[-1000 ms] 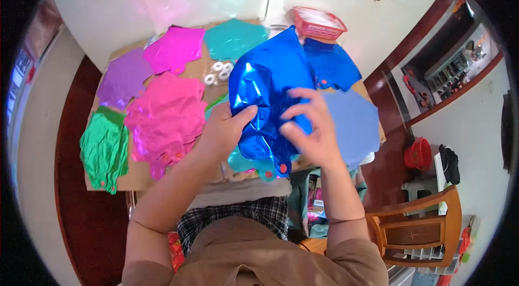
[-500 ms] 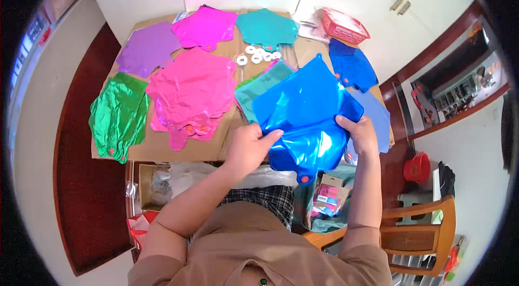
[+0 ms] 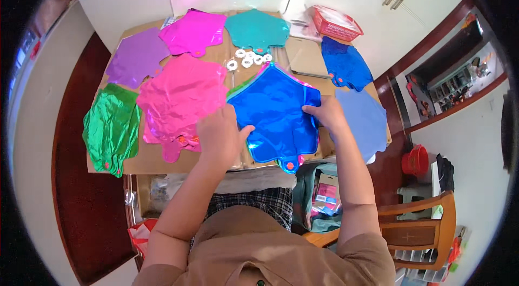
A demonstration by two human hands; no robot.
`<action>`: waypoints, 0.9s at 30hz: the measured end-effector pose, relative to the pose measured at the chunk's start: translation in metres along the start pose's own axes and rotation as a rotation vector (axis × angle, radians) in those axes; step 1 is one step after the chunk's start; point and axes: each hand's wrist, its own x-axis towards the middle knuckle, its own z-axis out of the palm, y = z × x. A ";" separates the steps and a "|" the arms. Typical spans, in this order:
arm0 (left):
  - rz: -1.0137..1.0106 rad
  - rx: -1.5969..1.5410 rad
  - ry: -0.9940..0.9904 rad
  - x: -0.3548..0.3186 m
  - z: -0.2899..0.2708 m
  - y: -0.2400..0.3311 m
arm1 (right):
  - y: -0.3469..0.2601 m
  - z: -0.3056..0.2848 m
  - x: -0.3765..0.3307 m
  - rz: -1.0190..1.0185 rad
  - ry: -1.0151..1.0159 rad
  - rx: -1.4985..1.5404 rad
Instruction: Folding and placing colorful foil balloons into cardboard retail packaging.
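A flat blue foil balloon (image 3: 278,116) with a round red spot on its neck is in front of me, near the table's front edge. It lies over a small stack whose green, teal and pink edges peek out. My left hand (image 3: 220,132) grips its left edge, thumb on top. On the opposite edge my right hand (image 3: 327,113) pinches it, thumb over the foil and fingers mostly hidden beneath. To the left lie pink foil balloons (image 3: 181,89) and green foil balloons (image 3: 111,126). A pale blue balloon (image 3: 361,124) is partly behind my right forearm.
Purple (image 3: 138,56), magenta (image 3: 194,32), teal (image 3: 257,29) and dark blue (image 3: 346,64) balloons ring the cardboard-covered table. White tape-like rings (image 3: 248,60) sit mid-table; a red basket (image 3: 338,22) stands behind. At the near right are a bag of packages (image 3: 324,197) and a wooden chair (image 3: 413,232).
The blue balloon has come down and left from a raised, bent pose to lie flat over the stack. Both hands moved left with it, and my view shifted slightly.
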 end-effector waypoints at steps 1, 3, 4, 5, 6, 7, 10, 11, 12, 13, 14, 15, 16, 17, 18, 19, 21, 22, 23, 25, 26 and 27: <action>0.066 0.001 0.101 0.000 -0.005 0.006 | -0.002 -0.003 -0.001 0.063 -0.031 -0.016; 0.256 -0.066 0.152 0.002 -0.006 0.016 | -0.008 -0.008 -0.004 0.083 -0.052 -0.047; 0.375 -0.136 0.103 0.003 -0.004 0.022 | -0.010 -0.011 -0.005 0.094 -0.062 -0.068; 0.496 -0.207 0.052 0.004 -0.001 0.027 | -0.013 -0.011 -0.005 0.066 -0.043 -0.122; 0.534 -0.190 0.017 0.004 0.008 0.028 | -0.017 -0.011 -0.009 0.057 -0.009 -0.109; 0.570 -0.173 -0.015 0.005 0.021 0.023 | -0.022 -0.012 -0.012 0.044 0.025 -0.097; 0.575 -0.244 -0.069 0.009 0.029 0.015 | -0.016 -0.041 -0.024 0.113 0.239 -0.047; 0.575 -0.244 -0.064 0.010 0.028 0.013 | -0.011 -0.054 -0.027 0.149 0.324 -0.024; 0.580 -0.252 -0.063 0.009 0.027 0.014 | -0.002 -0.065 -0.034 0.193 0.413 -0.007; 0.576 -0.260 -0.080 0.010 0.026 0.017 | 0.012 -0.075 -0.037 0.251 0.416 -0.076; 0.568 -0.267 -0.090 0.011 0.024 0.019 | 0.029 -0.083 -0.038 0.307 0.416 -0.144; 0.562 -0.273 -0.096 0.013 0.023 0.021 | 0.042 -0.086 -0.037 0.361 0.419 -0.210; 0.553 -0.281 -0.103 0.013 0.023 0.022 | 0.051 -0.083 -0.036 0.375 0.366 -0.198; 0.549 -0.291 -0.071 0.015 0.025 0.023 | 0.060 -0.079 -0.036 0.390 0.313 -0.184; 0.542 -0.296 -0.038 0.019 0.026 0.023 | 0.068 -0.075 -0.033 0.400 0.256 -0.169; 0.534 -0.301 -0.004 0.023 0.027 0.024 | 0.077 -0.071 -0.030 0.393 0.269 -0.159; 0.584 -0.345 0.031 0.032 0.026 0.032 | 0.092 -0.065 -0.027 0.385 0.293 -0.141; 0.607 -0.364 0.050 0.037 0.024 0.038 | 0.091 -0.066 -0.027 0.391 0.287 -0.121; 0.621 -0.387 0.003 0.041 0.020 0.047 | 0.089 -0.066 -0.028 0.398 0.281 -0.101; 0.694 -0.390 -0.007 0.050 0.026 0.064 | 0.078 -0.063 -0.031 0.384 0.296 -0.159; 0.729 -0.390 -0.011 0.055 0.031 0.072 | 0.068 -0.060 -0.036 0.364 0.314 -0.236; 0.738 -0.392 -0.033 0.059 0.037 0.080 | 0.062 -0.059 -0.039 0.344 0.333 -0.314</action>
